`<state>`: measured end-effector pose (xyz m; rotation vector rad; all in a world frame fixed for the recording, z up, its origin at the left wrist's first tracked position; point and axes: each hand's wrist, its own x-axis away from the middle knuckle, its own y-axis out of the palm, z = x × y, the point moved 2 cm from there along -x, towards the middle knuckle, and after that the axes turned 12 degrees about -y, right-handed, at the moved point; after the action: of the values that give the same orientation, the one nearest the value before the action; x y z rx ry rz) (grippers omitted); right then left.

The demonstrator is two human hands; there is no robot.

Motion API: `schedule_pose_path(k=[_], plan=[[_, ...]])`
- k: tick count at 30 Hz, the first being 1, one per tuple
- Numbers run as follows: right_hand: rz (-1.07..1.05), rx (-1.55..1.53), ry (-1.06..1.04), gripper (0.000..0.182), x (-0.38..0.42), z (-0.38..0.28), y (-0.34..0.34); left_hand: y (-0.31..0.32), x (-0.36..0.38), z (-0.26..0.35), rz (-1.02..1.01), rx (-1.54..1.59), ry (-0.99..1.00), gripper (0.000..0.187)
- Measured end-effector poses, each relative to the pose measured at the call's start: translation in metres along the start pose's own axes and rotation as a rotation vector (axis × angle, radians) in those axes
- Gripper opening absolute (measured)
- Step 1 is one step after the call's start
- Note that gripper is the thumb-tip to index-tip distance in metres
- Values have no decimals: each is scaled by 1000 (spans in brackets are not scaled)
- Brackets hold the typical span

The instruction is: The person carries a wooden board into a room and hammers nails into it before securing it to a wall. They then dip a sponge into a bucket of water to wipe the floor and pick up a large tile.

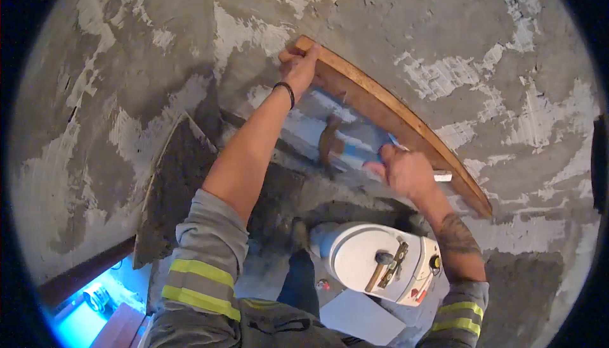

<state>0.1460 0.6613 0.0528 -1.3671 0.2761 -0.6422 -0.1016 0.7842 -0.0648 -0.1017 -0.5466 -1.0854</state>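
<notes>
A long wooden board (406, 113) lies slantwise along the rough wall, from upper left down to the right. My left hand (298, 69) is closed around its upper left end, fingers over the edge. Below the board's middle, my right hand (406, 169) is closed on a slim tool. A pale blue tip (393, 139) shows above the fingers, and a white end (442, 175) sticks out behind the hand, overlapping the board. The fist hides the rest of the tool, so I cannot tell its kind.
Below stands a white toilet (349, 256) with a hammer (379, 270) and a small spirit level (396, 263) on its lid. A tape measure (434, 262) rests on the tank. A pale tile (361, 320) lies on the floor. Lower left is a blue-lit opening (89, 310).
</notes>
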Motion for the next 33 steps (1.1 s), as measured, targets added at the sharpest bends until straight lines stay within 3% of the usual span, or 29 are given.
schedule_pose_path(k=[1, 3, 7, 10, 15, 17, 20, 23, 25, 26, 28, 31, 33], plan=[[-8, -2, 5, 54, 7, -17, -8, 1, -9, -7, 27, -49, 76, 85], [-44, -85, -340, 56, 14, -49, -28, 4, -21, -9, 41, -94, 164, 84], [-19, -68, -322, 56, 11, -42, -18, 1, -9, -3, 26, -30, 96, 84], [-66, 34, -101, 52, 7, -17, -15, 0, -10, -6, 22, -74, 99, 86], [-94, 6, -205, 51, 7, -35, -24, 5, -15, -9, 81, -92, 127, 85], [-117, 17, -243, 50, 8, -38, -23, 8, 0, -4, 50, 153, 142, 78], [-31, -27, -209, 48, 15, -29, -4, 4, 19, 7, -16, 285, 132, 74], [136, -177, -47, 49, 33, -1, 20, 6, 7, 2, -7, 321, 199, 72], [255, -732, 310, 48, 43, 14, 34, 6, 5, 1, 2, 315, 203, 72], [256, -733, 311, 48, 41, 17, 38, 7, 3, 0, 10, 310, 207, 72], [374, -1161, 615, 51, 39, 26, 48, 9, -3, -2, 36, 292, 232, 73], [378, -1232, 728, 57, 39, 31, 53, 7, -10, -7, 92, 190, 247, 74], [426, -1267, 691, 57, 41, 26, 49, 6, -12, -5, 125, 109, 239, 75]])
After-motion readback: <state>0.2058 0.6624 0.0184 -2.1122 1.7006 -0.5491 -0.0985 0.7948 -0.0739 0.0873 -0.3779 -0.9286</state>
